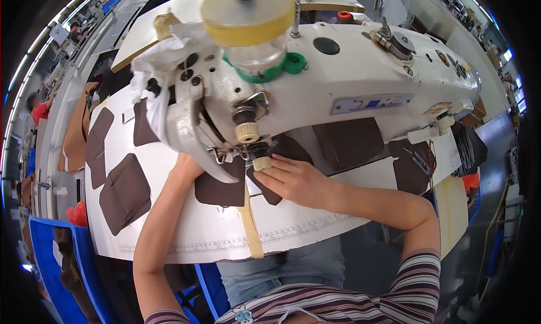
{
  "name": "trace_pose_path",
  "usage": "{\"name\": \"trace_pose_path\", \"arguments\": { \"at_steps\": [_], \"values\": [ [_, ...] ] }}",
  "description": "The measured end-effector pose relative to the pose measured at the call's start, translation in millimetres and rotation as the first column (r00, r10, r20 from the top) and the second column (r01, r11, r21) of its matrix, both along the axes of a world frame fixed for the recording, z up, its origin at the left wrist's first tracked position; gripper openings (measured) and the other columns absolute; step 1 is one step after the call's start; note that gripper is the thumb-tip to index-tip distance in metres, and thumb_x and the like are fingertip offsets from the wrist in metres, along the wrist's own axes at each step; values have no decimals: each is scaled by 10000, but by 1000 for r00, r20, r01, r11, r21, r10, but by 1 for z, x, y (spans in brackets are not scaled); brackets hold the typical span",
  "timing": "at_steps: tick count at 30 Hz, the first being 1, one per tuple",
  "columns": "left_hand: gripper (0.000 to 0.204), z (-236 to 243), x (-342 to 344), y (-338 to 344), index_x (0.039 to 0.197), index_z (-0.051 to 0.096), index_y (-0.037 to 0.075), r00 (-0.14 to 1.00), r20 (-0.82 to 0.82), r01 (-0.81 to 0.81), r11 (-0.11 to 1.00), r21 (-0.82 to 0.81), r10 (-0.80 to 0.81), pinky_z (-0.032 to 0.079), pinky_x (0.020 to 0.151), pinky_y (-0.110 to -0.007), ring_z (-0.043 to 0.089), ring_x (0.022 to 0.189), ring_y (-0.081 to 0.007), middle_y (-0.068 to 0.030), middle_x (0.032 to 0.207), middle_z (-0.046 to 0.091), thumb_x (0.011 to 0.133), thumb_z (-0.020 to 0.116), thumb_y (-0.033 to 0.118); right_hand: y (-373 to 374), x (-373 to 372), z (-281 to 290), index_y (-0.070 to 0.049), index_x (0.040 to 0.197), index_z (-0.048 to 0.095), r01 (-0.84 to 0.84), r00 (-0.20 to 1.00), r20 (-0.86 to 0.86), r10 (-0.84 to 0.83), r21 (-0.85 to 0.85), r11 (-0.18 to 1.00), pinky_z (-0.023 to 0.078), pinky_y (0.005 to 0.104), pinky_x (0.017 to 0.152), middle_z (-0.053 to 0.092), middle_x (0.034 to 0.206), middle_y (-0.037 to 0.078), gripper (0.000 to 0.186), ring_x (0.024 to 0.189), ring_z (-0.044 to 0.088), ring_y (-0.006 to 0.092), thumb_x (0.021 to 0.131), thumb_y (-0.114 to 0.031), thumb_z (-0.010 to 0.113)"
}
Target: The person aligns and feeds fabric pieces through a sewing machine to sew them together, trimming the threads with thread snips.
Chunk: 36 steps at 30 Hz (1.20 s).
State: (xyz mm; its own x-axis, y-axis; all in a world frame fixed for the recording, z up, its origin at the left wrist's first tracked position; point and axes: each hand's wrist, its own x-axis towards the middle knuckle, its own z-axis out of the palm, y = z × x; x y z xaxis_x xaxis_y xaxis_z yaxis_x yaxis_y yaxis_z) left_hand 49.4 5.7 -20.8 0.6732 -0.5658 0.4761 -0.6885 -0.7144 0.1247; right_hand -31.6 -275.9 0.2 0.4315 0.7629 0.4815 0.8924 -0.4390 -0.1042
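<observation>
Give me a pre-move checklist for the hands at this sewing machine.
1. Right hand at the right brown piece: ok.
2. Left hand fully visible: not ok; the sewing machine hides its fingers.
3. Needle clear of both hands: cannot tell; its point isn't discernible.
4. Left brown piece on the white table: ok.
5. Ruler scale uncovered: not ok; a yellow strip crosses it.

Lying forward with 2 bare forearms (159,225); bending the right elbow (424,218) outward; extending the right hand (300,182) palm down; hiding the left hand's (189,167) fingertips.
</observation>
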Motion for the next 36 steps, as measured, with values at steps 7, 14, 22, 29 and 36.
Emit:
{"name": "trace_pose_path", "arguments": {
  "at_steps": [7, 14, 22, 29, 36],
  "values": [
    [319, 82, -25, -36, 1096, 622, -13, 716, -691, -410, 859, -308, 94, 480, 906, -381, 578, 1092, -276, -165, 1228, 586, 778, 637, 9, 7, 5, 8, 62, 947, 623, 177, 966, 215, -147, -127, 976, 515, 404, 926, 649, 1058, 248, 236, 1064, 625, 343, 758, -79, 603],
    [517, 91, -91, -13, 1204, 560, -19, 916, -388, 145, 986, 88, -101, 461, 1008, -404, 498, 1240, -336, -182, 1291, 547, 693, 638, -5, 31, 6, 20, 32, 822, 603, 239, 945, 268, -189, -166, 957, 532, 396, 858, 663, 907, 232, 160, 960, 642, 347, 703, -74, 612],
    [582, 80, -85, -23, 1240, 564, -11, 971, -236, 100, 954, 282, -32, 525, 909, -386, 546, 1182, -292, -154, 1239, 586, 664, 642, -28, 37, 6, 30, 56, 835, 609, 248, 956, 191, -221, -133, 960, 542, 356, 742, 604, 811, 156, 194, 800, 596, 278, 663, -30, 636],
    [418, 37, -85, -36, 1027, 662, -2, 994, -96, 52, 995, -81, -59, 568, 808, -354, 625, 1086, -277, -122, 1070, 670, 611, 680, -42, 26, 11, 18, 33, 861, 624, 164, 982, 103, -157, -65, 984, 554, 310, 663, 597, 804, 121, 207, 829, 590, 240, 668, -38, 643],
    [469, 29, -84, -42, 1051, 666, -10, 997, -10, 82, 995, -58, -82, 565, 824, -375, 631, 1084, -289, -125, 1117, 663, 584, 698, -19, 27, 12, 14, -14, 738, 593, 163, 957, 252, -141, -69, 984, 559, 308, 652, 589, 734, 100, 134, 785, 589, 232, 633, -78, 647]
  ]
}}
